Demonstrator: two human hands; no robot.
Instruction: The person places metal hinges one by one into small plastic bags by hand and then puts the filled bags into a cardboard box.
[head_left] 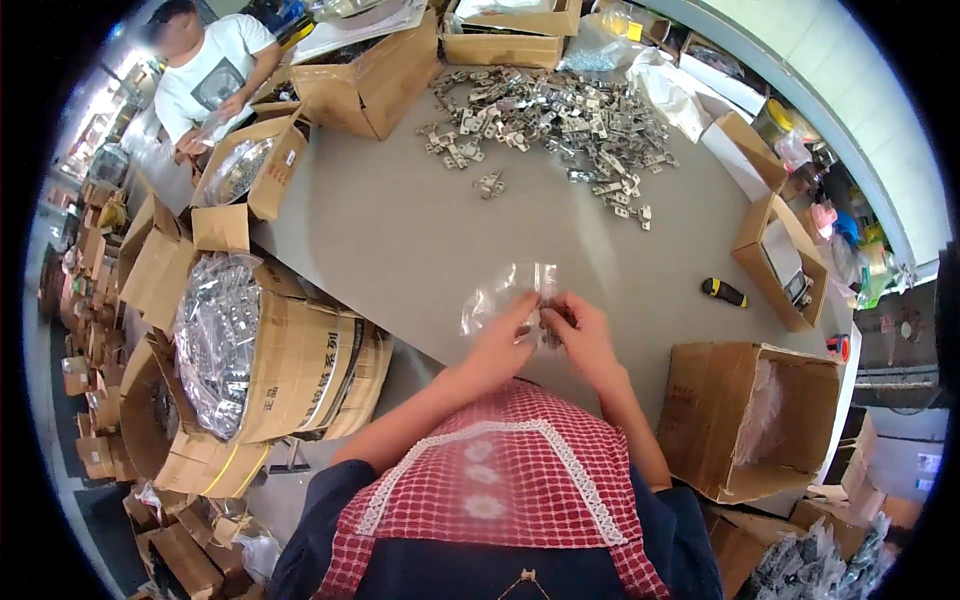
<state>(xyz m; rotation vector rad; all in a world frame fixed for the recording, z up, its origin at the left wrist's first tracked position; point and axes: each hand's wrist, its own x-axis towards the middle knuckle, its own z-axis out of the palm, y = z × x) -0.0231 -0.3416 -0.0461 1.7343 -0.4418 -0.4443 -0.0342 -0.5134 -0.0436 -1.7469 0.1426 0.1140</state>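
A small clear plastic bag (487, 302) is held at the near edge of the grey table, its upper part spreading away from me. My left hand (502, 342) is closed, fingers pinching the bag's right side. Close beside it, my right hand (584, 332) is also closed, thumb and fingertips at the same edge of the bag. Something small and dark shows under the right fingertips, too hidden to name. Farther back lies a heap of metal hinges (570, 115), with one small group of hinges (489, 184) apart from it.
A yellow-black handled tool (723, 292) lies to the right, near a small open carton (785, 262). An open cardboard box (715, 420) stands near right. At left, a large carton (300, 380) holds bagged metal parts (222, 340). Another person (212, 75) is at far left.
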